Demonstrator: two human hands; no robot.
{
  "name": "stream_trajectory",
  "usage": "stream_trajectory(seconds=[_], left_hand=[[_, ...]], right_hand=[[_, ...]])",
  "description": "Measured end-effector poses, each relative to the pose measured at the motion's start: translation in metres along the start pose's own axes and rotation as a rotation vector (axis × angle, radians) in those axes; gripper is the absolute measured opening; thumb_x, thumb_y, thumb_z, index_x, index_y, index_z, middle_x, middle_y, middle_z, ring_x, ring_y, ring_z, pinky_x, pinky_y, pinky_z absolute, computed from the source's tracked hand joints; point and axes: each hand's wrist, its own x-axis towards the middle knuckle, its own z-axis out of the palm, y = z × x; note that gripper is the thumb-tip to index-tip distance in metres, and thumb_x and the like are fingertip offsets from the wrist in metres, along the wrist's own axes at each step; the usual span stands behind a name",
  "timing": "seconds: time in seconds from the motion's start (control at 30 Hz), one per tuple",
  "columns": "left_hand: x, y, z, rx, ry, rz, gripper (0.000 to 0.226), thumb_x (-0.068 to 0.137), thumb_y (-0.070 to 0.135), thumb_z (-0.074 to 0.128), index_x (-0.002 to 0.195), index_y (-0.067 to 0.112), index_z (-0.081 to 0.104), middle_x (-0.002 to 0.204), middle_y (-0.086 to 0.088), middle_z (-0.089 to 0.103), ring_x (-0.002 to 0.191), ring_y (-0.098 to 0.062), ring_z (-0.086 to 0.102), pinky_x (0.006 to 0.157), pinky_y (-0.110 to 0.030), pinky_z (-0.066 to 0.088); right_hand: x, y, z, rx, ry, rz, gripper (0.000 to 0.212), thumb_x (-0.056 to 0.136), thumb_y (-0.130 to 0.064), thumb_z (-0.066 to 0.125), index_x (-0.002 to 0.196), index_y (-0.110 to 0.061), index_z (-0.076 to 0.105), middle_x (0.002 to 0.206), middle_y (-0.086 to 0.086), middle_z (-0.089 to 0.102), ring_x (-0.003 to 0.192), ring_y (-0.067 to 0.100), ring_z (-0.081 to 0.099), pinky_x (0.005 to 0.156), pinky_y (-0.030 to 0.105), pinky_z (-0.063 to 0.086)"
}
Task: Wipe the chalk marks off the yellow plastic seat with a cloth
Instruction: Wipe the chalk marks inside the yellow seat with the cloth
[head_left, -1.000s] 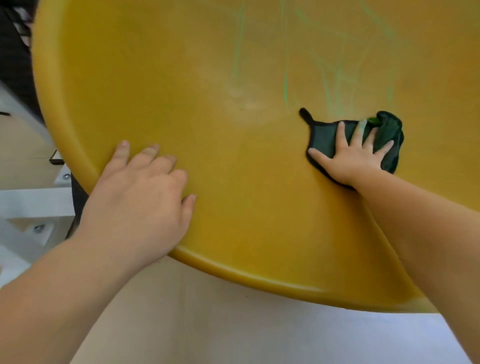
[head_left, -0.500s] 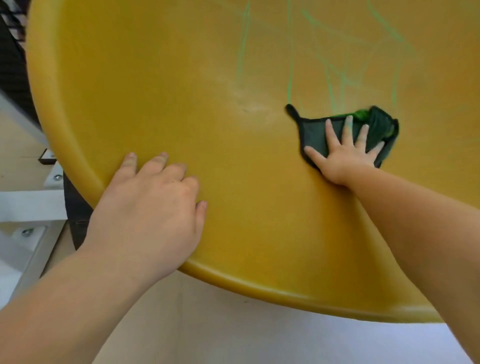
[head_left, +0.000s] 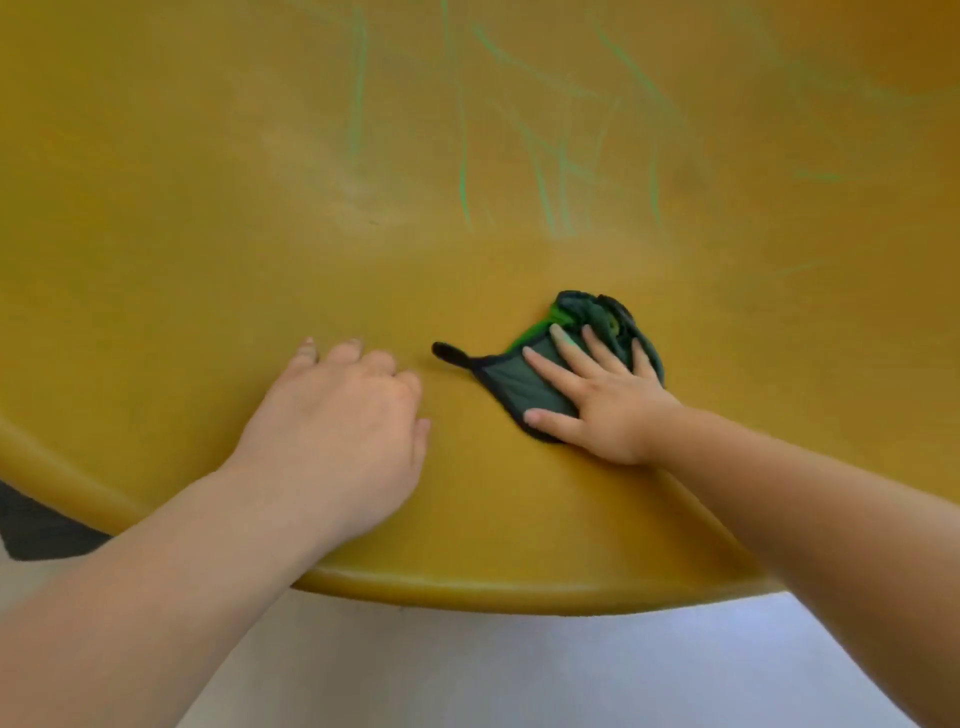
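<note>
The cloth (head_left: 511, 383), dark green with a brighter green side showing in its folds, lies on the yellow plastic seat (head_left: 171, 249), low in the dish and a little right of its middle. Its nearer part is spread flat, with a dark edging and a small loop (head_left: 448, 352) that sticks out to the left onto bare plastic. Its farther part is bunched into a crumpled heap beyond the fingertips. The right hand (head_left: 610, 410) lies on top of the cloth, palm down, covering its right and near portion. The fingers (head_left: 544, 366) are straight and fanned apart, pressing the fabric against the seat, and the thumb (head_left: 549, 420) reaches out to the left near the cloth's near edge; nothing is pinched or gathered in the hand. The green chalk marks (head_left: 461, 156) run as thin, mostly upright strokes higher up the seat, beyond the cloth and apart from it, with fainter ones far to the right. A pale smeared patch (head_left: 332, 176) shows to their left. The left hand (head_left: 345, 431) rests palm down on bare plastic just left of the loop, not touching the cloth, its fingers close together and slightly bent, holding nothing. The seat's rounded rim (head_left: 467, 587) curves below both hands. Under it lies a pale floor (head_left: 467, 675), and a dark shape (head_left: 36, 530) shows at the lower left
</note>
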Motion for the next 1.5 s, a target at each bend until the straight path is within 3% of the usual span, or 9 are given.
stream_trajectory(seconds=[0.13, 0.27, 0.37, 0.47, 0.57, 0.73, 1.17, 1.4, 1.5], left_hand=[[0.010, 0.042, 0.007, -0.028, -0.036, 0.135, 0.054, 0.098, 0.049, 0.029, 0.145, 0.024, 0.038, 0.151, -0.001, 0.038, 0.139, -0.025, 0.033, 0.114, -0.048, 0.028], [0.039, 0.070, 0.011, -0.021, -0.007, 0.170, 0.061, 0.099, 0.047, 0.030, 0.153, 0.020, 0.022, 0.165, -0.006, 0.006, 0.143, -0.029, 0.025, 0.114, -0.051, 0.028], [0.067, 0.092, 0.013, -0.061, 0.056, 0.155, 0.064, 0.098, 0.047, 0.032, 0.154, 0.018, 0.024, 0.164, -0.008, 0.010, 0.142, -0.032, 0.028, 0.113, -0.054, 0.028], [0.079, 0.118, 0.026, -0.167, 0.071, 0.209, 0.065, 0.097, 0.051, 0.029, 0.154, 0.019, 0.025, 0.163, -0.007, 0.017, 0.143, -0.032, 0.027, 0.116, -0.055, 0.023], [0.085, 0.136, 0.038, -0.259, 0.049, 0.258, 0.067, 0.098, 0.055, 0.023, 0.155, 0.022, 0.021, 0.164, -0.004, 0.015, 0.146, -0.029, 0.022, 0.118, -0.052, 0.020], [0.106, 0.165, 0.037, -0.377, 0.075, 0.285, 0.079, 0.093, 0.068, 0.012, 0.156, 0.022, 0.018, 0.164, -0.004, 0.015, 0.148, -0.027, 0.017, 0.120, -0.048, 0.016], [0.098, 0.177, 0.068, -0.315, -0.065, 0.245, 0.089, 0.086, 0.077, 0.004, 0.158, 0.024, -0.001, 0.166, -0.001, -0.006, 0.151, -0.024, -0.007, 0.121, -0.053, 0.003], [0.066, 0.181, 0.069, -0.273, -0.100, 0.371, 0.097, 0.079, 0.083, -0.003, 0.157, 0.025, -0.006, 0.165, 0.002, -0.014, 0.151, -0.020, -0.014, 0.121, -0.051, 0.000], [0.054, 0.181, 0.071, -0.259, -0.105, 0.447, 0.099, 0.077, 0.084, -0.009, 0.157, 0.026, -0.006, 0.164, 0.004, -0.015, 0.150, -0.018, -0.015, 0.122, -0.049, -0.001]], right_hand=[[-0.004, 0.089, -0.007, -0.079, 0.005, 0.367, 0.088, 0.082, -0.091, 0.000, 0.156, -0.049, -0.022, 0.169, -0.003, -0.028, 0.156, 0.031, -0.024, 0.121, 0.067, -0.011], [-0.021, 0.051, 0.010, -0.019, -0.056, 0.151, 0.077, 0.096, -0.078, 0.007, 0.158, -0.044, -0.022, 0.168, -0.003, -0.029, 0.154, 0.034, -0.028, 0.122, 0.066, -0.012], [-0.075, 0.029, 0.025, -0.021, -0.106, -0.106, 0.069, 0.099, -0.073, 0.009, 0.157, -0.047, -0.021, 0.168, -0.009, -0.028, 0.155, 0.028, -0.028, 0.124, 0.061, -0.012], [-0.113, 0.050, 0.026, -0.068, -0.175, -0.123, 0.071, 0.095, -0.079, 0.009, 0.155, -0.054, -0.020, 0.168, -0.012, -0.027, 0.156, 0.022, -0.024, 0.124, 0.059, -0.012], [-0.111, 0.111, 0.005, -0.181, -0.185, 0.130, 0.087, 0.083, -0.093, 0.010, 0.155, -0.054, -0.018, 0.169, -0.008, -0.026, 0.158, 0.023, -0.019, 0.124, 0.060, -0.011], [-0.109, 0.193, -0.040, -0.378, 0.117, 0.465, 0.142, 0.049, -0.114, 0.016, 0.163, -0.034, -0.011, 0.172, 0.002, -0.018, 0.159, 0.030, 0.004, 0.128, 0.055, -0.001], [-0.113, 0.096, 0.018, -0.138, -0.158, 0.211, 0.119, 0.077, -0.099, 0.014, 0.160, -0.022, -0.023, 0.169, 0.007, -0.026, 0.158, 0.034, -0.015, 0.126, 0.057, -0.006], [-0.166, 0.069, 0.019, -0.282, -0.175, 0.234, 0.131, 0.073, -0.102, 0.015, 0.162, -0.010, -0.012, 0.173, 0.014, -0.001, 0.156, 0.034, 0.015, 0.123, 0.052, 0.018], [-0.172, 0.075, 0.024, -0.363, -0.160, 0.265, 0.140, 0.067, -0.105, 0.009, 0.162, -0.002, -0.006, 0.171, 0.019, 0.004, 0.158, 0.039, 0.000, 0.124, 0.061, -0.002]])
